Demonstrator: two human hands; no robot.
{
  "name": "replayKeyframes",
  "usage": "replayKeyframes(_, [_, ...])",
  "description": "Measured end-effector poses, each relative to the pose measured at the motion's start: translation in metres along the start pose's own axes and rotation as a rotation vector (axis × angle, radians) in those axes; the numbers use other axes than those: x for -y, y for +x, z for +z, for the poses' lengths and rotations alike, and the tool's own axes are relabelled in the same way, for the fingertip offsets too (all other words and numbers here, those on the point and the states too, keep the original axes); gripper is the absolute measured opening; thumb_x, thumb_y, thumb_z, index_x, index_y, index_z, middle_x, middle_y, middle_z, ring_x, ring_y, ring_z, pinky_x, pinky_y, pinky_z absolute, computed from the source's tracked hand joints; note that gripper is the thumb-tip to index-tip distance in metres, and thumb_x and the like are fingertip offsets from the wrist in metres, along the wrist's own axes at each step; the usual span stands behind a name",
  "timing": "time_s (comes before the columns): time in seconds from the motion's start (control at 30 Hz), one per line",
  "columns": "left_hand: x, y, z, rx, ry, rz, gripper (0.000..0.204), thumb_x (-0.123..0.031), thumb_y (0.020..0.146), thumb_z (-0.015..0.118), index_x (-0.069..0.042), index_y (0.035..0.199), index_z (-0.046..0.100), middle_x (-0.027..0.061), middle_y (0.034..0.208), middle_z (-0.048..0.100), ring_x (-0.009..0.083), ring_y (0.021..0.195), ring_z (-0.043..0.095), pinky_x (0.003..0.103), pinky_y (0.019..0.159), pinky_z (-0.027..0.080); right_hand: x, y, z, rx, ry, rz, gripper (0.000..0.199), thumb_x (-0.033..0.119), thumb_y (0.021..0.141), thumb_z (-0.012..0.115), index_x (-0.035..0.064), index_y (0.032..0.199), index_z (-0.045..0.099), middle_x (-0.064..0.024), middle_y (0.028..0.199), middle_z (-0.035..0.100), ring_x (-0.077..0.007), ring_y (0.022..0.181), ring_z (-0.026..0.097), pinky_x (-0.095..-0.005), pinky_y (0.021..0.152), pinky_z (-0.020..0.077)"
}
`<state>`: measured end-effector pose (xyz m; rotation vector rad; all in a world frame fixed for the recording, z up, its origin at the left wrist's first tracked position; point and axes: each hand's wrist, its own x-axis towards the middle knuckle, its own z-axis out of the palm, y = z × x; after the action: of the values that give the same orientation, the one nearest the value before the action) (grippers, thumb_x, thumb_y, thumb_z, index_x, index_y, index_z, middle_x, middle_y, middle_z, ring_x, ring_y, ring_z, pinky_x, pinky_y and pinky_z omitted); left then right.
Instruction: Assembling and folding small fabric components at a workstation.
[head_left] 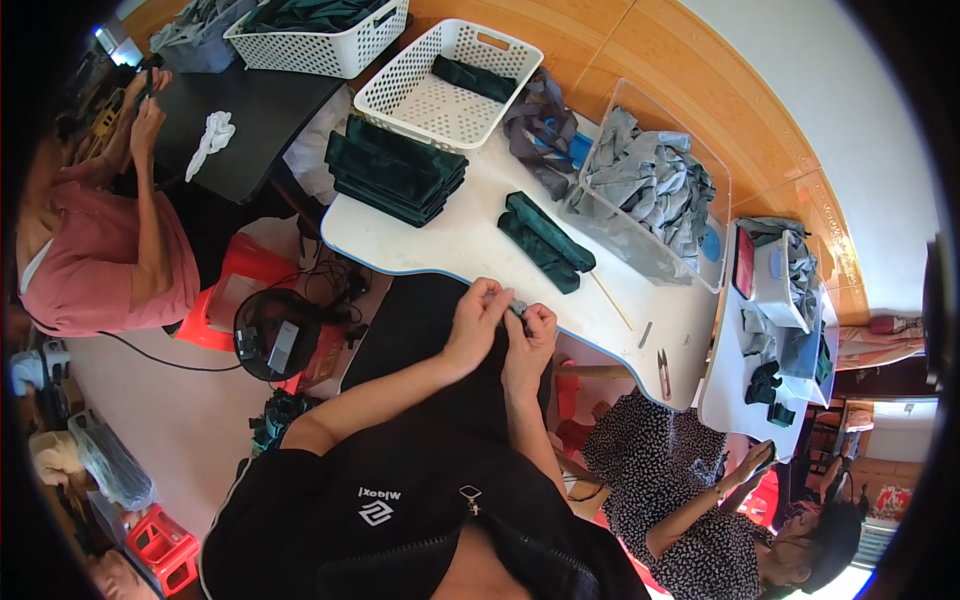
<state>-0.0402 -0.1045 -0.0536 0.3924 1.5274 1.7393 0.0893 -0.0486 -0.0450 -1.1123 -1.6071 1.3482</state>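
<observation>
Grey scrap (518, 307) sat between our left hand (475, 326) and right hand (526, 360), at the white table's (472, 238) near edge | grip: both hands' fingertips pinched together on it; neither was nearer | long axis: too small to tell | green bundle (541, 251) lay beyond; it slanted far-left to near-right

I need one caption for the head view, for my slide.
Left hand and right hand meet at a small grey piece near a white table bearing stacked dark-green fabric.

The left grip (474, 328) and right grip (529, 347) partly hide a small grey piece (518, 307).
</observation>
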Motion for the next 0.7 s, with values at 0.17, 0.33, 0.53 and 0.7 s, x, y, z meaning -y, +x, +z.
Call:
replayKeyframes(0.17, [-0.036, 0.024, -0.022, 0.044, 0.301, 0.103, 0.029, -0.026, 0.129, 0.091, 0.0, 0.12, 0.081, 0.0111, 0.086, 0.082, 0.0137, 0.078, 0.072, 0.038, 0.074, 0.059, 0.004, -0.027, 0.0, 0.142, 0.282, 0.308, 0.02, 0.003, 0.117, 0.097, -0.0042, 0.135, 0.093, -0.0053, 0.146, 0.065, -0.0158, 0.13, 0.069, -0.0297, 0.106, 0.0568])
replayKeyframes(0.33, [-0.046, 0.035, -0.042, 0.115, 0.496, 0.167, 0.029, -0.025, 0.127, 0.093, 0.0, 0.121, 0.08, 0.012, 0.089, 0.08, 0.0174, 0.08, 0.072, 0.039, 0.074, 0.058, 0.009, -0.03, 0.015, 0.372, 0.303, 0.456, 0.017, 0.014, 0.13, 0.087, 0.0027, 0.139, 0.096, 0.0116, 0.098, 0.069, -0.0102, 0.091, 0.062, -0.0289, 0.093, 0.0543])
replayKeyframes(0.53, [-0.042, 0.023, -0.05, 0.518, 0.391, 0.125, 0.032, -0.033, 0.124, 0.098, -0.004, 0.123, 0.084, 0.0096, 0.092, 0.083, 0.0168, 0.081, 0.072, 0.042, 0.077, 0.062, 0.016, -0.049, -0.004, 0.92, 1.022, 0.814, 0.025, 0.03, 0.135, 0.08, 0.0106, 0.119, 0.083, 0.0094, 0.08, 0.053, -0.0107, 0.071, 0.047, -0.0377, 0.083, 0.0495])
replayKeyframes(0.7, [-0.036, 0.006, -0.052, 0.634, 0.462, 0.106, 0.025, -0.031, 0.129, 0.092, -0.006, 0.132, 0.087, 0.0028, 0.1, 0.086, 0.0113, 0.089, 0.075, 0.036, 0.081, 0.064, 0.028, -0.046, 0.006, 1.219, 1.155, 0.593, 0.048, 0.052, 0.138, 0.07, 0.0132, 0.11, 0.074, 0.0088, 0.073, 0.044, -0.0144, 0.066, 0.044, -0.0454, 0.086, 0.0509])
